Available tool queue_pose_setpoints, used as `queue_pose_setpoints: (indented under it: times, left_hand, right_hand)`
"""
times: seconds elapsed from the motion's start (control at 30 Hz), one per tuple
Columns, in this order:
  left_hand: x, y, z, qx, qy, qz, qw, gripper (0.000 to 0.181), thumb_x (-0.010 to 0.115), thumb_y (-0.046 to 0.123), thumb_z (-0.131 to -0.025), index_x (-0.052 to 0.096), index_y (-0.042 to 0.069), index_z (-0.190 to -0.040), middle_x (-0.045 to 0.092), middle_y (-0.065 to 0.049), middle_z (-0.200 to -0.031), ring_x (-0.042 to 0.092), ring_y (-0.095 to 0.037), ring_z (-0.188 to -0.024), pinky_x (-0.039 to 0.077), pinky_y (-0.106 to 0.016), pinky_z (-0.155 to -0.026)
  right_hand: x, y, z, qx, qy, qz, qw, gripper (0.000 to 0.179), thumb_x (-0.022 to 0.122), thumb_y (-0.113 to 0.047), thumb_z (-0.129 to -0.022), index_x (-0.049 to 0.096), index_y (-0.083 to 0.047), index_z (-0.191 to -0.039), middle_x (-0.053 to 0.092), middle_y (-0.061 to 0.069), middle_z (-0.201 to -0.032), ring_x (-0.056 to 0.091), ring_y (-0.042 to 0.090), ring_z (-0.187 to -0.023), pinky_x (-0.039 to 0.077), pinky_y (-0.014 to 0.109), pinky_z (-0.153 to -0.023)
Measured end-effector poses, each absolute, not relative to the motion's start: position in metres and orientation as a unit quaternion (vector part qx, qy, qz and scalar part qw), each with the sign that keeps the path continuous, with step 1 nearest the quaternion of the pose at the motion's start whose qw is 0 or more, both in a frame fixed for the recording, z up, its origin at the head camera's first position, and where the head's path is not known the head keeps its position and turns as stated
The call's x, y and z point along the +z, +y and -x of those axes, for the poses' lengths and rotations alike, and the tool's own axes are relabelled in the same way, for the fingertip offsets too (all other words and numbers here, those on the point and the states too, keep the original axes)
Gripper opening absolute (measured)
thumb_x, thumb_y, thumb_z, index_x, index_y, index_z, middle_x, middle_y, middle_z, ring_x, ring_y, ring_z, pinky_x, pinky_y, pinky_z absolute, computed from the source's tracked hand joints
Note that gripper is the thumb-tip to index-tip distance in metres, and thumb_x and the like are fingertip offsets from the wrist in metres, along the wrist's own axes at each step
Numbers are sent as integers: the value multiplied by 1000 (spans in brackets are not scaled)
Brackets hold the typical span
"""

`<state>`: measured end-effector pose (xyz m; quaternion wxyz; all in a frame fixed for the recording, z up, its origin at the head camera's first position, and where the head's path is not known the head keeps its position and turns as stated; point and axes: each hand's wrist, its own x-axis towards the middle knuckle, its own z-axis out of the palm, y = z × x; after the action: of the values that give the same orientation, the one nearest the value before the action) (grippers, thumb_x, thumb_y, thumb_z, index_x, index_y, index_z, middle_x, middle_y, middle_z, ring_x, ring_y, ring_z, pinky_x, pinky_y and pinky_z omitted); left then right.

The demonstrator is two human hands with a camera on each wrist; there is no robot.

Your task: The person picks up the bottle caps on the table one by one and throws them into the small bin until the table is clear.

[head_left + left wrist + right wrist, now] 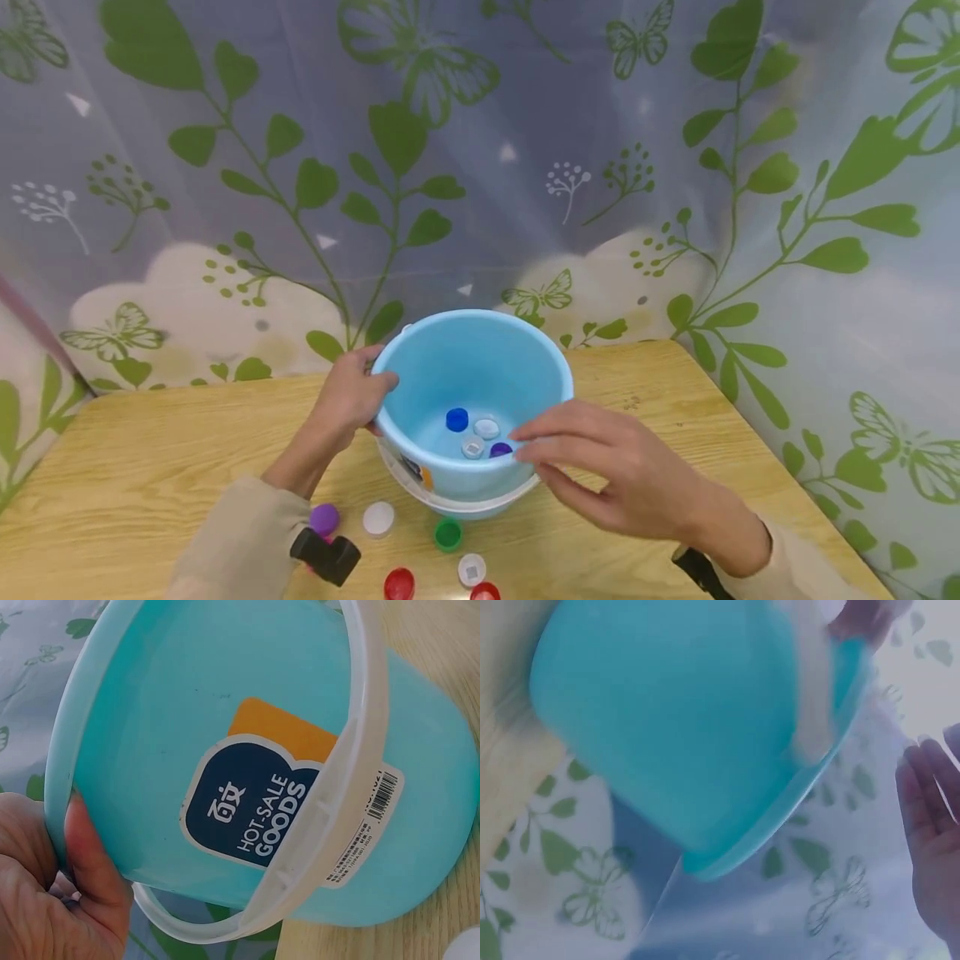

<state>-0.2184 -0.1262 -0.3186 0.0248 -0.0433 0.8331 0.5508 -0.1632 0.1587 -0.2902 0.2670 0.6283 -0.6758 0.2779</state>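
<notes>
A light blue bucket (465, 358) stands on the table, tilted toward me. My left hand (351, 392) grips its left rim, with the thumb on one side of the wall in the left wrist view. A white carrying handle (300, 862) hangs down across the printed label (225, 802). Inside lie a blue bottle cap (457, 419), a dark purple cap (500, 450) and two whitish caps (472, 447). Over the right front rim hovers my right hand (615, 471), fingers extended, nothing visible between them; in the right wrist view its fingers are apart from the bucket.
Loose caps lie on the wooden table (187, 433) in front of the bucket: purple (325, 519), white (378, 518), green (448, 534), another white one (472, 570) and two red ones (399, 584). A leaf-printed curtain (480, 167) closes off the back and sides.
</notes>
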Motion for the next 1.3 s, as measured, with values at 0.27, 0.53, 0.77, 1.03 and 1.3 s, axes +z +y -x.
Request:
queue_pose_setpoints:
  times: [0.27, 0.53, 0.77, 1.03, 1.3]
  left_hand:
    - [-319, -125, 219, 551, 833, 38, 26, 54, 49, 4, -90, 36, -6, -143, 62, -29, -98, 64, -24, -51, 49, -27, -37]
    - [-318, -127, 217, 551, 833, 48, 27, 56, 49, 4, -90, 34, -7, -143, 60, -31, -102, 64, -23, -52, 49, -27, -38]
    - [-318, -124, 218, 547, 835, 46, 24, 55, 49, 4, -90, 34, -8, -142, 61, -30, -99, 64, -24, -53, 50, -27, -38]
    - [-320, -125, 219, 554, 831, 48, 23, 58, 49, 4, -89, 32, -7, -144, 60, -30, -101, 63, -22, -51, 48, -26, -37]
    - [-320, -125, 218, 555, 830, 48, 23, 57, 49, 3, -89, 34, -7, -143, 61, -30, -100, 65, -26, -53, 49, -26, -37]
  right_hand:
    - [-337, 153, 122, 219, -686, -689, 82, 25, 56, -17, -96, 59, -11, -121, 52, -1, -130, 48, 8, -119, 41, 19, -98]
    - [-406, 139, 129, 73, -757, -649, -28, 39, 45, -40, -100, 57, -18, -130, 43, -1, -140, 39, 8, -124, 34, 13, -99]
    - [-423, 140, 132, 71, -775, -627, -35, 31, 50, -43, -97, 63, -26, -119, 48, -8, -128, 41, 2, -113, 33, 7, -90]
    - [-428, 141, 131, 91, -788, -603, -81, 30, 52, -43, -96, 62, -27, -120, 47, -11, -124, 41, -2, -107, 35, 4, -82]
    - [-431, 144, 131, 130, -787, -595, -100, 31, 51, -41, -97, 60, -23, -121, 49, -12, -121, 42, -3, -104, 33, 2, -81]
